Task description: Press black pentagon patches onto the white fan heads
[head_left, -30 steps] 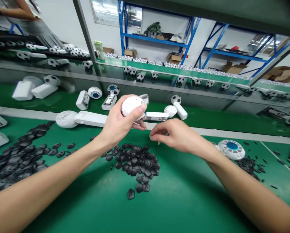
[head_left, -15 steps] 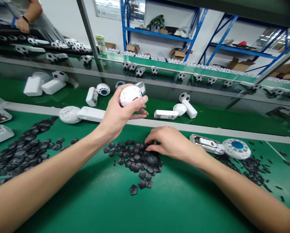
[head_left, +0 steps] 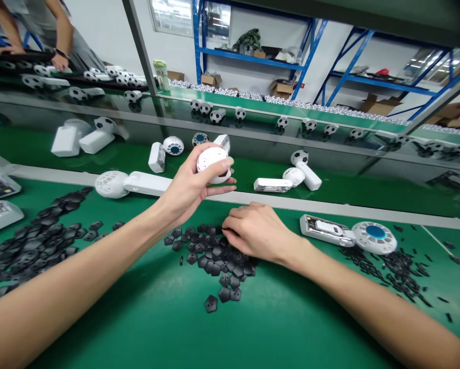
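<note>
Raised over the table's far edge, my left hand [head_left: 193,179] is closed around a white handheld fan [head_left: 210,159], thumb across its rounded head. Part of the fan's handle shows behind the head, and the palm side is hidden. My right hand [head_left: 255,230] rests at the back of a pile of black pentagon pieces [head_left: 218,253], fingers curled together. Its fingertips are down among the pieces, so what they pinch is hidden. To the right of that hand lies another fan [head_left: 327,230] with a blue centre and an uncovered handle.
More black pentagons [head_left: 33,246] spread at left, near a white fan [head_left: 112,184] lying face-down. Thin black slivers [head_left: 402,271] are scattered at right. Beyond the pale rail [head_left: 330,206], a green belt [head_left: 222,179] carries several fans. A co-worker's hand [head_left: 60,61] is at far left.
My right hand has shifted slightly left over the pile, its fingers curling in. The left hand has lowered a little and turned the fan. Fans on the near belt have slid right.
</note>
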`<state>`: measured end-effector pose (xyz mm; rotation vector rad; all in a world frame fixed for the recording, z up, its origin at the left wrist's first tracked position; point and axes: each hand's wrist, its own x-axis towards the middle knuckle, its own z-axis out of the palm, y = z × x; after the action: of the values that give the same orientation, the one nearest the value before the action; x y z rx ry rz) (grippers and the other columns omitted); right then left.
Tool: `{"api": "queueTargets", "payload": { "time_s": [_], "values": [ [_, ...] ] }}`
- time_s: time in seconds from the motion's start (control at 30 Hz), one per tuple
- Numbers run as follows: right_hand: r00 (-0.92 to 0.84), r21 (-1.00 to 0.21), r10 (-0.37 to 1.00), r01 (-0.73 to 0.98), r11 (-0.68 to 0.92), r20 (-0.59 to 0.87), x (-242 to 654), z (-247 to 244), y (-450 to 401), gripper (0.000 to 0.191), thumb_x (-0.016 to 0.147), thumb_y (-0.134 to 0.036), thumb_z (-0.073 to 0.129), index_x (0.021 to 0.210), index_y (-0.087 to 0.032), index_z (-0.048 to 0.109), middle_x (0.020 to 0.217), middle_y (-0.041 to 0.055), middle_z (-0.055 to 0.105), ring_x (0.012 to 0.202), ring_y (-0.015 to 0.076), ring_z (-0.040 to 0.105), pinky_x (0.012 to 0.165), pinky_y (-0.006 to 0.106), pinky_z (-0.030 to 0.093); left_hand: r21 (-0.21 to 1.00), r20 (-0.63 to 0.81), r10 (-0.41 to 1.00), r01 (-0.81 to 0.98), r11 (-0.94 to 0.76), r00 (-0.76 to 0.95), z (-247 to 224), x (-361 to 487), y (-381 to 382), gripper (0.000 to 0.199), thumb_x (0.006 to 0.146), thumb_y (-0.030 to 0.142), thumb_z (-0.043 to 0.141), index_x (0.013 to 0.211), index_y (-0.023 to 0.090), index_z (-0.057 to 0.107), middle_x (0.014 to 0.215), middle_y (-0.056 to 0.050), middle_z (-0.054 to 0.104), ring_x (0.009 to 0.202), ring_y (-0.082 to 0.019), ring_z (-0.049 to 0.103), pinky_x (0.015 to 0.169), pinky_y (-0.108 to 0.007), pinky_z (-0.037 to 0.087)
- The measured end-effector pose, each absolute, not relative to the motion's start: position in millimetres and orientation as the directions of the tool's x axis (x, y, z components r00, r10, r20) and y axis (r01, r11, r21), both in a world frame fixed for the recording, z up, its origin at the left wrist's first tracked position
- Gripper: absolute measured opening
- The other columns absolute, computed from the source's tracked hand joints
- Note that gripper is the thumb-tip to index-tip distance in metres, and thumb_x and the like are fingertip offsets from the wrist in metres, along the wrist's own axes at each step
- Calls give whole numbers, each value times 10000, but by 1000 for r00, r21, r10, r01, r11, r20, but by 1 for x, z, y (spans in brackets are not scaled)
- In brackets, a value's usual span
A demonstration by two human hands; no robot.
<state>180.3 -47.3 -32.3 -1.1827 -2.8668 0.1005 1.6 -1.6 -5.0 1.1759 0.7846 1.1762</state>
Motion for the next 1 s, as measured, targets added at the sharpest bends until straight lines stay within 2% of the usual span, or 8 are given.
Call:
{"api": "queueTargets", "payload": {
  "time_s": [0.07,0.1,0.17,0.27,0.37,0.53,0.77,1.0],
  "values": [
    [-679,-68,731,728,682,65,175,-35,-49,184,1044,-224,617,985,-141,771,962,102,792,811,243,717,692,371,376,956,110,960,-290,-32,256,-6,1,-1,456,888,498,833,1183,239,601,1016,-36,704,951,-229,739,883,-408,683],
    [-655,-105,749,742,662,102,175,-35,-48,178,1035,-226,623,972,-142,766,946,101,792,791,239,713,681,364,379,956,113,962,-291,-37,250,-7,0,0,445,911,543,793,1170,235,603,1021,-46,704,964,-238,733,873,-409,681],
    [-598,-260,779,735,627,187,181,-30,-45,151,1025,-217,643,957,-154,763,920,81,795,761,218,708,673,336,402,958,125,964,-282,-55,236,-8,-2,1,439,930,580,748,1155,233,602,1035,-53,701,968,-244,723,862,-410,678],
    [-527,-546,791,582,602,311,200,-12,-39,143,1030,-199,680,925,-187,777,854,26,801,733,179,724,696,293,475,966,146,959,-244,-85,242,-8,-3,2,376,934,532,740,1115,234,599,1036,-43,683,941,-228,698,852,-406,675],
    [-416,-700,818,440,562,396,213,7,-38,147,1010,-220,737,879,-211,801,784,-7,803,693,173,746,685,282,530,972,164,950,-206,-110,267,-8,-1,-1,331,930,491,751,1079,233,607,1049,-38,658,937,-219,669,833,-372,667],
    [-285,-828,876,309,468,389,213,17,-41,199,950,-335,827,806,-200,798,721,-5,786,658,177,752,653,277,558,972,232,920,-100,-211,315,-11,2,-8,295,960,490,729,1097,241,650,1071,-41,644,900,-203,613,730,-259,561],
    [-282,-932,923,174,318,263,211,13,-35,318,874,-465,891,829,-169,782,752,24,788,717,192,774,708,287,608,921,361,852,2,-390,379,-20,0,-12,253,1051,491,656,1146,258,685,1138,-48,624,960,-229,587,777,-294,479],
    [-250,-974,945,25,226,212,204,12,-38,319,758,-408,976,835,-152,801,768,24,789,719,174,763,737,273,635,884,419,818,32,-467,394,-24,-1,-10,259,1097,502,580,1176,267,655,1103,-35,633,915,-205,591,797,-305,472]
  ]
}}
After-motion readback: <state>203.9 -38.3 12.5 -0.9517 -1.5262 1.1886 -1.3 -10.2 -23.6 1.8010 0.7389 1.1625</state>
